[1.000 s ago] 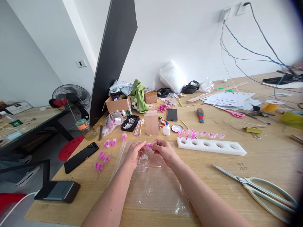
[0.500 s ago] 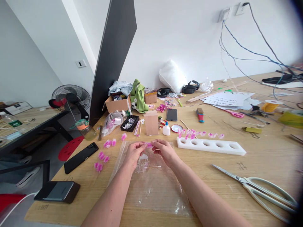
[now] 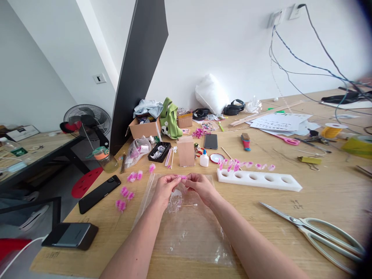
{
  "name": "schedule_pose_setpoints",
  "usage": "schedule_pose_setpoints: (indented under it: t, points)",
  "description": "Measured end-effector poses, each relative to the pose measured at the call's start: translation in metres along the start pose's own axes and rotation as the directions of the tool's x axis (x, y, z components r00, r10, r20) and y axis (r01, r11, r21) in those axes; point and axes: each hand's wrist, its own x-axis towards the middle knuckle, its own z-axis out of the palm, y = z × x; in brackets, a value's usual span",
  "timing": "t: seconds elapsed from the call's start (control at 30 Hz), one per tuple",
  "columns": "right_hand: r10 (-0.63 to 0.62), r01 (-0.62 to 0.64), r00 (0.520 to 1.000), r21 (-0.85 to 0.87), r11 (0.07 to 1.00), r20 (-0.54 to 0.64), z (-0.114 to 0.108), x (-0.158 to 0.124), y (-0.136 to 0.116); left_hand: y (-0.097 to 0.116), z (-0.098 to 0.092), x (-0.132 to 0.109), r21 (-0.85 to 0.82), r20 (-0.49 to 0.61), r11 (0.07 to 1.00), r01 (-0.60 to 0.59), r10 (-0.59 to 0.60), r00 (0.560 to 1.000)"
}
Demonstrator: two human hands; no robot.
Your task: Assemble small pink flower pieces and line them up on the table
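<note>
My left hand (image 3: 166, 188) and my right hand (image 3: 200, 186) meet over a clear plastic bag (image 3: 200, 236) lying flat on the table. Both pinch a small pink fuzzy piece (image 3: 182, 177) between thumbs and fingertips; the fingers partly cover it. Beneath them on the bag, a cotton swab (image 3: 188, 205) lies beside a smeared whitish patch (image 3: 175, 201). Left of the bag sit several pink fluffy pieces, one cluster (image 3: 120, 205) nearest me. More pink petal-like pieces (image 3: 234, 165) stand along a white foam block (image 3: 252, 181) with round holes, to the right.
Large scissors (image 3: 302, 223) lie at the right, blades toward the middle. A white glue bottle (image 3: 204, 158), a cardboard piece (image 3: 186, 151) and a black tray (image 3: 159, 151) stand beyond my hands. A black phone (image 3: 99, 193) and a dark device (image 3: 70, 235) lie near the left edge.
My right hand's fingers have closed in tighter, and its thumb and fingertips have shifted slightly left, nearer the left hand, on the pink piece. My left hand is nearly still.
</note>
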Motion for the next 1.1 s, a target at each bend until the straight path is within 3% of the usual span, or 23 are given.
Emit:
schedule_pose_setpoints:
  t: [0.33,0.53,0.73,1.1]
  points:
    - [0.014,-0.015,0.996,0.014,1.000,0.093,-0.002,-0.003,-0.007,0.001,-0.001,0.001,-0.020,-0.006,1.000,-0.011,0.011,1.000]
    - [0.013,-0.013,1.000,0.023,1.000,-0.001,-0.006,-0.001,-0.007,-0.003,-0.001,0.003,0.077,-0.035,0.993,-0.090,0.093,0.995]
    - [0.014,-0.012,1.000,-0.077,0.997,0.013,-0.001,-0.002,-0.004,-0.005,-0.002,0.002,0.202,-0.039,0.966,-0.161,0.172,0.984]
    - [-0.074,0.062,0.991,-0.115,0.991,-0.110,0.004,-0.001,0.003,-0.008,-0.002,0.002,0.215,-0.041,0.953,-0.212,0.226,0.973]
